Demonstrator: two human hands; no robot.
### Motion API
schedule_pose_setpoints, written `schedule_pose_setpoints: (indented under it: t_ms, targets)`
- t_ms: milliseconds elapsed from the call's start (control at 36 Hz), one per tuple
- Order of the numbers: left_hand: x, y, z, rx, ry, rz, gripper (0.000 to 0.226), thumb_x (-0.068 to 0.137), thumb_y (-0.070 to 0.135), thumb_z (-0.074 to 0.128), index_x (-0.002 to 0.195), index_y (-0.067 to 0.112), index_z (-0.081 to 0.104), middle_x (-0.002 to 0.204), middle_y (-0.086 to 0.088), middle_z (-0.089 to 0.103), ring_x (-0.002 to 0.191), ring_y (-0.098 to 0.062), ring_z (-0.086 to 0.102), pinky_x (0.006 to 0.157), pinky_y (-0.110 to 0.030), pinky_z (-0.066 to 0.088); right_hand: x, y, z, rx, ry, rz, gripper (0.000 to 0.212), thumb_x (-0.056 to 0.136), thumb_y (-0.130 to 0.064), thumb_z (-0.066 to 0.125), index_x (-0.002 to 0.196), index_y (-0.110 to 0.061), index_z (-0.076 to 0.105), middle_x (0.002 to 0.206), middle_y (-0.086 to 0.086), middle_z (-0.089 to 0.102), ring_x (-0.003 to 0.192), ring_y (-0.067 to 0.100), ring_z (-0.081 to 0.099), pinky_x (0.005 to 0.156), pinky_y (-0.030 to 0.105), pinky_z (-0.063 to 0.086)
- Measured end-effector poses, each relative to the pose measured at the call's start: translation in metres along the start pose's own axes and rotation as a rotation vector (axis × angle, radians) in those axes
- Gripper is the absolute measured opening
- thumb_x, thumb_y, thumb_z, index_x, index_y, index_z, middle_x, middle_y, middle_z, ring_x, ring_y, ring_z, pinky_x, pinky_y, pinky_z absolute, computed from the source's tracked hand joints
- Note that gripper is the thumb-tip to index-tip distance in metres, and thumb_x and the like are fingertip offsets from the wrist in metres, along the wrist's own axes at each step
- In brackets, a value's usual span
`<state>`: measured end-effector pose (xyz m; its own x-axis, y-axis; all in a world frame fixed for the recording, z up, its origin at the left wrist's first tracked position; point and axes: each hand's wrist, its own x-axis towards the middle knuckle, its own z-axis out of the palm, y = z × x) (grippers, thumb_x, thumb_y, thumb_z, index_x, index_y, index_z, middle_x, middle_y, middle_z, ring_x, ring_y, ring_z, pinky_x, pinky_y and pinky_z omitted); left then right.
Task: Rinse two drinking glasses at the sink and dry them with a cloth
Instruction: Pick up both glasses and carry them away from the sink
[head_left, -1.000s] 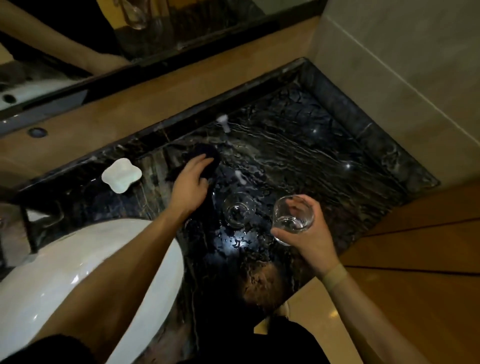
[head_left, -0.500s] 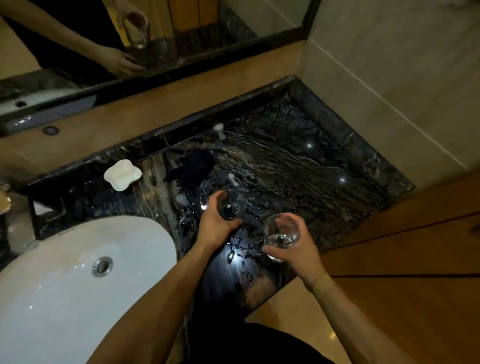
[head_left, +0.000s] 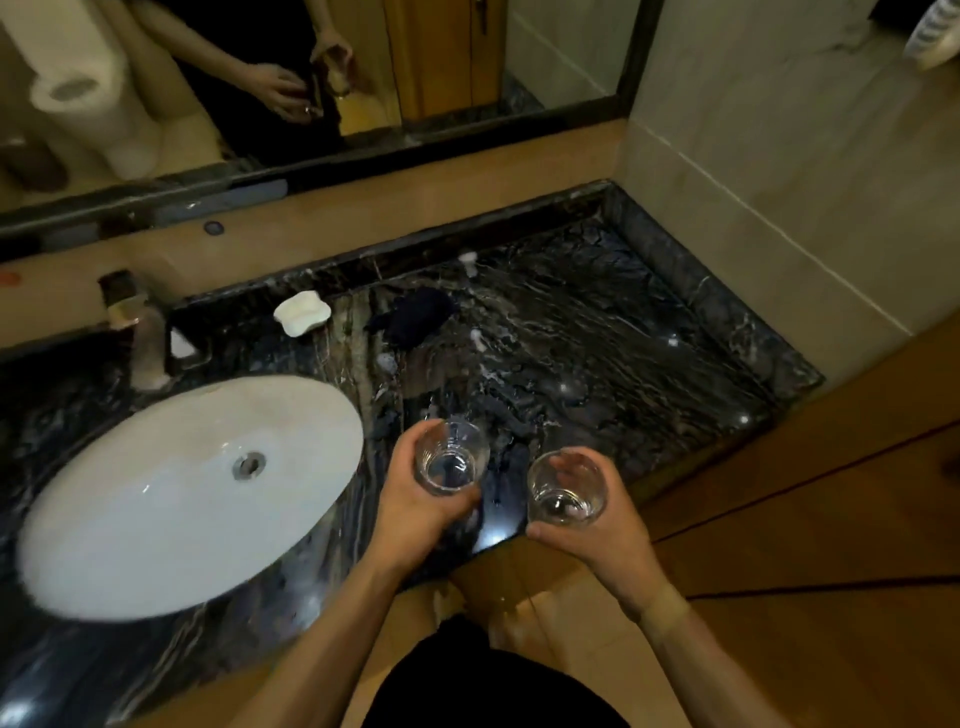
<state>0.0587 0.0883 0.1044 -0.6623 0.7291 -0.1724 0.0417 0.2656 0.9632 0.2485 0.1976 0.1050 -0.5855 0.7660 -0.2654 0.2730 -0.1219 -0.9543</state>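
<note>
My left hand (head_left: 415, 499) grips a clear drinking glass (head_left: 451, 457) above the front edge of the black marble counter (head_left: 597, 343). Beside it, my right hand (head_left: 602, 535) holds a second clear glass (head_left: 567, 487) from below, just past the counter's edge. Both glasses are upright, mouths facing me. A dark cloth (head_left: 415, 319) lies crumpled on the counter farther back. The white oval sink (head_left: 156, 499) with its metal drain (head_left: 248, 465) sits to the left of my hands.
A faucet (head_left: 143, 338) stands behind the sink. A white soap dish (head_left: 302, 313) lies near the cloth. A mirror (head_left: 311, 78) runs along the back, a tiled wall (head_left: 779, 130) closes the right side. Small white objects dot the counter.
My left hand left the dark cloth, took the second glass off the counter and brought it toward me. Both hands now hold glasses side by side; the view shifted toward the sink.
</note>
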Motion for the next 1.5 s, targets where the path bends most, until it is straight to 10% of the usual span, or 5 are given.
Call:
schedule_pose_setpoints:
  t_ms: [250, 444, 972, 1500]
  targets:
    - [-0.124, 0.013, -0.002, -0.076, 0.114, -0.073, 0.081, 0.062, -0.009, 0.087, 0.122, 0.034, 0.054, 0.109, 0.022, 0.068, 0.102, 0.004, 0.064, 0.079, -0.011, 0.050, -0.058, 0.019, 0.002, -0.005, -0.170, -0.131, 0.088, 0.056, -0.004, 0.095, 0.127, -0.031, 0.052, 0.126, -0.014, 0.062, 0.122, 0.008, 0.058, 0.096, 0.019, 0.048]
    - [-0.202, -0.002, -0.026, -0.055, 0.216, -0.123, 0.083, 0.058, -0.010, 0.089, 0.125, 0.027, 0.056, 0.114, 0.018, 0.068, 0.104, -0.002, 0.066, 0.079, -0.017, 0.053, -0.096, 0.016, 0.021, -0.132, -0.289, -0.240, 0.093, 0.055, -0.014, 0.098, 0.116, -0.064, 0.049, 0.132, -0.011, 0.048, 0.117, -0.002, 0.053, 0.101, 0.025, 0.046]
    - [-0.381, -0.068, -0.167, -0.068, 0.506, -0.133, 0.084, 0.051, 0.013, 0.092, 0.123, 0.036, 0.056, 0.119, 0.014, 0.066, 0.112, -0.007, 0.063, 0.088, -0.015, 0.049, -0.223, 0.012, 0.197, -0.283, -0.665, -0.417, 0.083, 0.050, -0.026, 0.097, 0.121, -0.043, 0.056, 0.123, -0.018, 0.058, 0.114, -0.001, 0.058, 0.088, 0.007, 0.044]
    - [-0.462, -0.111, -0.328, -0.148, 0.769, -0.118, 0.085, 0.056, 0.015, 0.092, 0.126, 0.043, 0.052, 0.118, 0.025, 0.063, 0.113, 0.001, 0.059, 0.086, -0.008, 0.045, -0.279, -0.015, 0.380, -0.301, -0.879, -0.455, 0.085, 0.048, -0.040, 0.095, 0.123, -0.048, 0.054, 0.125, -0.012, 0.062, 0.116, 0.006, 0.060, 0.095, 0.025, 0.049]
